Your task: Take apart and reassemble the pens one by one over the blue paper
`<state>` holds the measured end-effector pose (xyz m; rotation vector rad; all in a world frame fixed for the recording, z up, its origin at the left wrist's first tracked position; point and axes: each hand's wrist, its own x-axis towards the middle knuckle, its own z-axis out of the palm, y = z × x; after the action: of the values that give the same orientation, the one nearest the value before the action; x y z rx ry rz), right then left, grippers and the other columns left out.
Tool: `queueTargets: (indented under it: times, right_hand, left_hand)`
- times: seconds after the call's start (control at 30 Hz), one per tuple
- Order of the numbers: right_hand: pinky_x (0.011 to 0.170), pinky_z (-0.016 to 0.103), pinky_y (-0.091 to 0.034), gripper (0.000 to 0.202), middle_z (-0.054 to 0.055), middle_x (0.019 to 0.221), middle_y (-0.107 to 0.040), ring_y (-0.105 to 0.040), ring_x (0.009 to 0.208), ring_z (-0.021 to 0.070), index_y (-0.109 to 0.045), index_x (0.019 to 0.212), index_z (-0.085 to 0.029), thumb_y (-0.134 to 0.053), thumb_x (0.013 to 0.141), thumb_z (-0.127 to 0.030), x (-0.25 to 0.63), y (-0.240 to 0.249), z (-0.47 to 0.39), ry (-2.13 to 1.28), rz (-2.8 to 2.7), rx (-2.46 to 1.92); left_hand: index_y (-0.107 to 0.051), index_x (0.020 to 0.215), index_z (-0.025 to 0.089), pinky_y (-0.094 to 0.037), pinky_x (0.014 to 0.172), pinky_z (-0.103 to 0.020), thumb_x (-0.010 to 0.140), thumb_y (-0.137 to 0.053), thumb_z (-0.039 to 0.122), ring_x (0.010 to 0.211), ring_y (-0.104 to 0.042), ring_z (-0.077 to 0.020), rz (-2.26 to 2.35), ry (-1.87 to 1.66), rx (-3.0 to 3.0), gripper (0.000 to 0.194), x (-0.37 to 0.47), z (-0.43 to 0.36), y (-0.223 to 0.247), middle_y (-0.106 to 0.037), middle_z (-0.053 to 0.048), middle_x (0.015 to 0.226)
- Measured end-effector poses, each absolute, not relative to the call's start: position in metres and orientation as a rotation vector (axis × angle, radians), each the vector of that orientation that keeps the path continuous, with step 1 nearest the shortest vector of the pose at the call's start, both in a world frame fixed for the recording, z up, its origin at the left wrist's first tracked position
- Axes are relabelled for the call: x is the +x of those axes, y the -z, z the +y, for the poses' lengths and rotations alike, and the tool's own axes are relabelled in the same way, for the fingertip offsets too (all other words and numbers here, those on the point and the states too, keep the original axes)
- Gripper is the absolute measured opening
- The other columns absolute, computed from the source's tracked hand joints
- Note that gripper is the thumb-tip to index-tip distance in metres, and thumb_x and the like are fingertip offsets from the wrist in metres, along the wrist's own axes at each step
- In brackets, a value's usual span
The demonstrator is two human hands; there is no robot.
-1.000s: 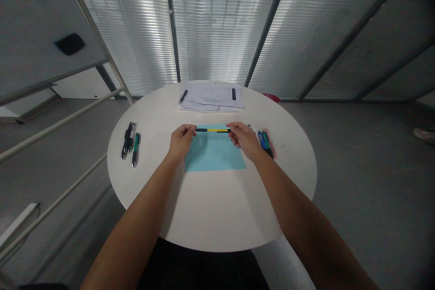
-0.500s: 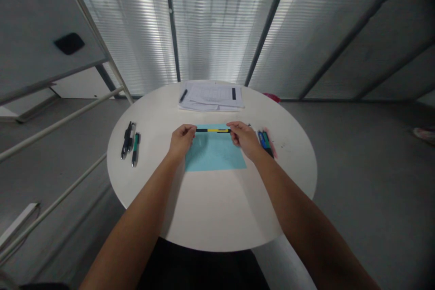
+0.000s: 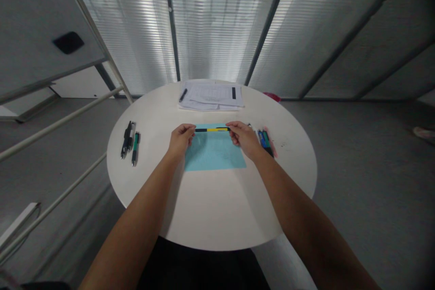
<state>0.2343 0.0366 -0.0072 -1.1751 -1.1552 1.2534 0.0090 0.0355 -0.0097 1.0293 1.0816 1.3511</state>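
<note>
Right now both sets of fingertips pinch one pen (image 3: 212,129): the left hand (image 3: 180,140) grips its dark end, the right hand (image 3: 243,138) its other end, and the yellow barrel runs level between them, held over the far edge of a blue sheet (image 3: 215,154). It looks lifted clear of the sheet, though the gap is too slight to be sure. Judging by the two-ended grip, the step in hand is working the pen itself, pulling or twisting its halves or cap. Any next move would call for a firm pinch on each end and a straight pull or turn along the barrel, so that no small part slips out.

Just outside the right fingers lies a small cluster of pens (image 3: 266,142), close enough that a sideways sweep of that hand could knock them. Well away from the left fingers lies another group of pens (image 3: 130,142), near the table's left rim. Beyond the fingertips sits a stack of papers (image 3: 212,97) with a pen on it. Nearer the body, the round white table (image 3: 210,208) lies bare to its near edge, giving the forearms the most open room.
</note>
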Motion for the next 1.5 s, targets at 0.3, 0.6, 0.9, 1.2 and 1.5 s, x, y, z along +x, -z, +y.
queueTargets:
  times: [0.3, 0.6, 0.9, 1.2, 1.5]
  right_hand:
    - [0.035, 0.018, -0.018, 0.028, -0.002, 0.073, -0.058, -0.039, 0.040, 0.0029, -0.064, 0.090, -0.019, -0.064, 0.073, -0.040, 0.2340, 0.0074, 0.0368, -1.207, -1.169, -1.176]
    - [0.034, 0.018, -0.015, 0.034, -0.002, 0.071, -0.057, -0.035, 0.037, 0.0014, -0.063, 0.085, -0.018, -0.069, 0.070, -0.048, 0.2326, 0.0081, 0.0370, -1.248, -1.141, -1.145]
    - [0.035, 0.019, -0.013, 0.031, 0.000, 0.076, -0.061, -0.035, 0.038, 0.0011, -0.063, 0.084, -0.017, -0.070, 0.069, -0.044, 0.2325, 0.0070, 0.0362, -1.253, -1.120, -1.134]
    - [0.036, 0.019, -0.014, 0.032, -0.002, 0.072, -0.059, -0.035, 0.038, 0.0013, -0.063, 0.089, -0.017, -0.071, 0.070, -0.042, 0.2321, 0.0055, 0.0354, -1.321, -1.095, -1.106]
    - [0.036, 0.019, -0.015, 0.030, -0.005, 0.058, -0.049, -0.035, 0.038, 0.0031, -0.062, 0.090, -0.019, -0.067, 0.075, -0.044, 0.2324, 0.0047, 0.0336, -1.414, -1.118, -1.097]
  left_hand:
    - [-0.062, 0.079, 0.015, -0.022, 0.039, -0.019, 0.063, -0.067, 0.025, 0.044, -0.039, -0.0055, 1.051, -1.355, 1.015, 0.020, 0.0089, 0.0352, 0.0094, -0.054, 0.001, 0.062]
    - [-0.063, 0.077, 0.015, -0.022, 0.038, -0.019, 0.062, -0.067, 0.022, 0.044, -0.040, -0.0055, 1.039, -1.346, 1.018, 0.018, 0.0079, 0.0358, 0.0102, -0.055, 0.001, 0.062]
    - [-0.061, 0.077, 0.015, -0.022, 0.038, -0.019, 0.065, -0.068, 0.027, 0.044, -0.040, -0.0055, 1.035, -1.339, 1.015, 0.019, 0.0080, 0.0354, 0.0092, -0.054, 0.001, 0.063]
    - [-0.060, 0.075, 0.016, -0.024, 0.038, -0.018, 0.071, -0.069, 0.036, 0.044, -0.039, -0.0058, 1.093, -1.342, 1.105, 0.022, 0.0080, 0.0362, 0.0120, -0.051, 0.003, 0.057]
    - [-0.060, 0.076, 0.016, -0.023, 0.039, -0.018, 0.070, -0.071, 0.036, 0.044, -0.038, -0.0058, 1.042, -1.324, 1.128, 0.024, 0.0058, 0.0369, 0.0137, -0.048, 0.003, 0.054]
